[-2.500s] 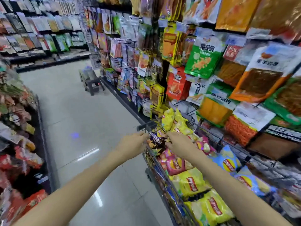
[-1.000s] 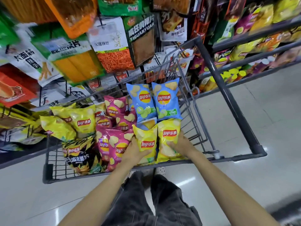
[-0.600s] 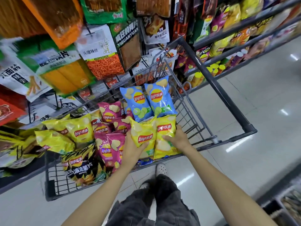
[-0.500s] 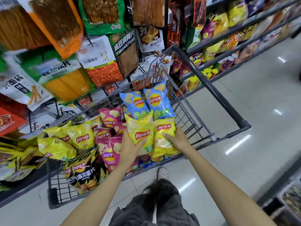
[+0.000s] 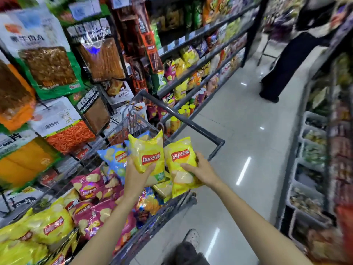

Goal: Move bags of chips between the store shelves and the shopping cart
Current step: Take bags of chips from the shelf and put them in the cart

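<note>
Yellow glossy chip bag (image 5: 147,153) gripped in left hand (image 5: 136,175); right hand (image 5: 202,170) grips second yellow bag (image 5: 180,165) above cart (image 5: 183,119)

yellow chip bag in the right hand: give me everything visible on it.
The yellow chip bag is glossy, puffed film with a red logo near the top and chips pictured lower down. It is upright, tilted slightly, above the cart's near rim. The right hand grips its right edge; its left edge meets the left hand's bag.

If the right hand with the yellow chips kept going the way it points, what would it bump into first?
Probably the cart handle. The right hand grips a yellow bag and points up and away over the cart, toward the handle and the chip shelves beyond. Depth is hard to judge, so it might pass above the handle.
</note>
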Demonstrator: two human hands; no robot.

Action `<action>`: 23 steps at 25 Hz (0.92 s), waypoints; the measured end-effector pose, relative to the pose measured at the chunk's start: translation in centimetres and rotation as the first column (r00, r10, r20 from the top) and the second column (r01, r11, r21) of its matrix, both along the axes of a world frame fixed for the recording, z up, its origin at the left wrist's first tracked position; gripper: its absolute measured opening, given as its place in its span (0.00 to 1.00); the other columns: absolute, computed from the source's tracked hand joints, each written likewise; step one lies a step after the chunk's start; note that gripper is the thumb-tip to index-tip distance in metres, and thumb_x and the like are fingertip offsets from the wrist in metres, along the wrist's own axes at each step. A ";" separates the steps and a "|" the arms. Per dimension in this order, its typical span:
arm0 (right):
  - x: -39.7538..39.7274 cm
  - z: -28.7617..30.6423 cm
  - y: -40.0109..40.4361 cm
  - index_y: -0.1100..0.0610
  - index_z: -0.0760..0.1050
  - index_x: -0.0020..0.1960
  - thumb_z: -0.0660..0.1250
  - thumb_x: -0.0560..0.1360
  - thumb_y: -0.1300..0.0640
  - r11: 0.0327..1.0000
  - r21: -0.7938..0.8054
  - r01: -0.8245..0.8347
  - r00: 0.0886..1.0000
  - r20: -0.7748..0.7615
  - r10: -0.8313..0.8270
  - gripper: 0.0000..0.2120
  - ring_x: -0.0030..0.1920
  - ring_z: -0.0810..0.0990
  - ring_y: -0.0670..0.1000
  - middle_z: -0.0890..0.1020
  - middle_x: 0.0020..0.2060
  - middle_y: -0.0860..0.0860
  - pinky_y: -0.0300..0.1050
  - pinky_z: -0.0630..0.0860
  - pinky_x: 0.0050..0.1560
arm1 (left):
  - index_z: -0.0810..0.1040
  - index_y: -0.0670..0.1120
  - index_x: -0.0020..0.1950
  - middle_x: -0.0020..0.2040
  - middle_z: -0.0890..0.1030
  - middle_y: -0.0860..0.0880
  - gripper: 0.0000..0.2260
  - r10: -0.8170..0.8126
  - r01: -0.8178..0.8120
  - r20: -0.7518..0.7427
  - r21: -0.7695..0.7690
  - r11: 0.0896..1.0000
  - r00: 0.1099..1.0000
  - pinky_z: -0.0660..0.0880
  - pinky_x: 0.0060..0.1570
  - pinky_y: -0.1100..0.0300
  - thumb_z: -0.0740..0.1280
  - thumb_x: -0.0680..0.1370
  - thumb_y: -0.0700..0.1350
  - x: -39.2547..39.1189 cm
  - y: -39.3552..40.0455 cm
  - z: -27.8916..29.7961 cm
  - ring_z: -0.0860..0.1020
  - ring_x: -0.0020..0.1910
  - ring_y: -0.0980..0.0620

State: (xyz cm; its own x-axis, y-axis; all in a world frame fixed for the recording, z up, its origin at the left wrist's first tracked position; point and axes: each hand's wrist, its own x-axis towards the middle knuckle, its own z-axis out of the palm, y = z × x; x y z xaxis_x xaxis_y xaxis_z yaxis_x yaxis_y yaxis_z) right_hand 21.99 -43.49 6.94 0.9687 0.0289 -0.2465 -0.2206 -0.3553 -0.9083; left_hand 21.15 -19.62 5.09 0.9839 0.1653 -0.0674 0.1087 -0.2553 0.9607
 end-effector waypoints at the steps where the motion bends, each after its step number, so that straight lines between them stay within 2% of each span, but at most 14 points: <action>1: -0.4 1.1 -1.6 0.49 0.66 0.65 0.74 0.73 0.50 0.999 0.009 0.039 0.998 0.042 -0.040 0.25 0.55 0.79 0.48 0.79 0.58 0.49 0.41 0.77 0.52 | 0.63 0.58 0.71 0.63 0.76 0.53 0.33 -0.032 0.032 0.006 -0.005 0.999 0.999 0.74 0.62 0.50 0.75 0.72 0.59 1.0 -1.5 1.0 0.75 0.62 0.52; 3: -0.8 2.7 -4.7 0.51 0.66 0.67 0.74 0.73 0.50 0.991 0.042 0.124 0.987 0.095 -0.127 0.27 0.55 0.79 0.46 0.79 0.58 0.47 0.36 0.76 0.50 | 0.62 0.54 0.73 0.65 0.75 0.51 0.38 -0.069 0.069 0.051 0.005 0.998 0.996 0.74 0.63 0.47 0.74 0.70 0.64 3.2 -4.2 2.5 0.75 0.63 0.50; 5: -1.0 4.2 -8.4 0.52 0.66 0.70 0.74 0.73 0.48 0.970 0.074 0.233 0.960 0.139 -0.241 0.31 0.57 0.80 0.47 0.79 0.59 0.47 0.41 0.77 0.54 | 0.62 0.54 0.73 0.65 0.75 0.51 0.38 -0.119 0.118 0.117 0.015 0.993 0.986 0.74 0.62 0.47 0.74 0.70 0.64 5.1 -7.7 4.7 0.75 0.63 0.50; 7: -0.8 5.6 -12.2 0.51 0.66 0.71 0.74 0.72 0.45 0.941 0.100 0.324 0.922 0.188 -0.338 0.32 0.58 0.79 0.46 0.79 0.59 0.46 0.45 0.77 0.57 | 0.61 0.54 0.75 0.67 0.73 0.55 0.36 -0.178 0.178 0.171 0.015 0.984 0.969 0.72 0.63 0.53 0.74 0.73 0.59 7.1 -11.3 7.1 0.73 0.64 0.53; 8: -0.5 6.1 -14.2 0.50 0.66 0.70 0.74 0.70 0.43 0.923 0.111 0.368 0.900 0.208 -0.383 0.33 0.57 0.79 0.46 0.79 0.59 0.45 0.45 0.77 0.57 | 0.61 0.54 0.75 0.68 0.72 0.56 0.36 -0.210 0.212 0.189 0.010 0.977 0.959 0.72 0.63 0.53 0.74 0.73 0.59 8.0 -13.2 8.1 0.73 0.64 0.54; 10: 0.2 6.9 -18.3 0.50 0.67 0.69 0.72 0.67 0.40 0.891 0.109 0.441 0.863 0.222 -0.454 0.34 0.57 0.79 0.46 0.80 0.59 0.45 0.46 0.77 0.58 | 0.64 0.56 0.72 0.65 0.75 0.54 0.36 -0.275 0.276 0.228 0.027 0.961 0.934 0.75 0.62 0.47 0.75 0.69 0.64 10.2 -17.1 9.2 0.76 0.63 0.53; 12: 1.0 7.5 -22.6 0.50 0.67 0.69 0.72 0.67 0.40 0.874 0.102 0.475 0.840 0.244 -0.485 0.34 0.57 0.79 0.47 0.80 0.59 0.46 0.48 0.77 0.59 | 0.65 0.55 0.71 0.63 0.77 0.52 0.38 -0.304 0.301 0.248 0.050 0.952 0.920 0.75 0.61 0.47 0.75 0.66 0.64 12.2 -21.6 10.0 0.77 0.61 0.52; 14: 1.8 8.0 -27.7 0.51 0.67 0.68 0.75 0.69 0.44 0.854 0.109 0.509 0.812 0.267 -0.519 0.32 0.57 0.79 0.48 0.80 0.58 0.47 0.47 0.77 0.58 | 0.67 0.53 0.68 0.61 0.78 0.51 0.35 -0.332 0.331 0.260 0.048 0.942 0.907 0.75 0.59 0.49 0.78 0.67 0.59 13.6 -27.4 10.9 0.78 0.58 0.52; 16: 2.4 8.7 -32.7 0.51 0.68 0.66 0.75 0.72 0.49 0.839 0.115 0.531 0.792 0.285 -0.540 0.27 0.56 0.79 0.48 0.80 0.56 0.46 0.39 0.76 0.53 | 0.67 0.52 0.67 0.60 0.78 0.50 0.32 -0.360 0.360 0.278 0.052 0.932 0.891 0.75 0.57 0.53 0.79 0.69 0.53 14.5 -33.3 12.0 0.78 0.57 0.52; 18: 3.1 9.0 -37.3 0.50 0.67 0.64 0.75 0.73 0.52 0.823 0.105 0.559 0.773 0.294 -0.562 0.25 0.53 0.79 0.47 0.79 0.54 0.45 0.32 0.73 0.47 | 0.67 0.49 0.70 0.59 0.79 0.51 0.35 -0.381 0.381 0.274 0.053 0.923 0.883 0.75 0.55 0.56 0.78 0.68 0.54 15.8 -38.3 12.3 0.78 0.57 0.52; 20: 4.1 8.8 -40.9 0.52 0.66 0.68 0.76 0.72 0.52 0.812 0.095 0.575 0.762 0.297 -0.575 0.29 0.55 0.79 0.48 0.79 0.56 0.47 0.37 0.75 0.51 | 0.66 0.51 0.71 0.60 0.79 0.52 0.37 -0.414 0.419 0.253 0.036 0.907 0.874 0.77 0.56 0.54 0.78 0.67 0.58 17.3 -41.5 12.0 0.79 0.57 0.53; 22: 6.0 8.2 -44.1 0.53 0.66 0.71 0.77 0.71 0.51 0.802 0.095 0.590 0.753 0.292 -0.589 0.33 0.57 0.79 0.49 0.79 0.59 0.49 0.45 0.76 0.58 | 0.66 0.54 0.71 0.61 0.79 0.51 0.39 -0.435 0.439 0.230 0.038 0.898 0.871 0.77 0.59 0.47 0.77 0.64 0.63 19.2 -44.5 11.5 0.79 0.58 0.53; 23: 7.2 8.1 -45.3 0.53 0.66 0.71 0.77 0.70 0.51 0.799 0.090 0.595 0.751 0.291 -0.593 0.33 0.58 0.79 0.50 0.79 0.59 0.49 0.43 0.76 0.57 | 0.66 0.54 0.71 0.61 0.79 0.51 0.40 -0.442 0.442 0.223 0.054 0.895 0.869 0.76 0.60 0.45 0.76 0.64 0.64 20.4 -45.7 11.2 0.79 0.59 0.53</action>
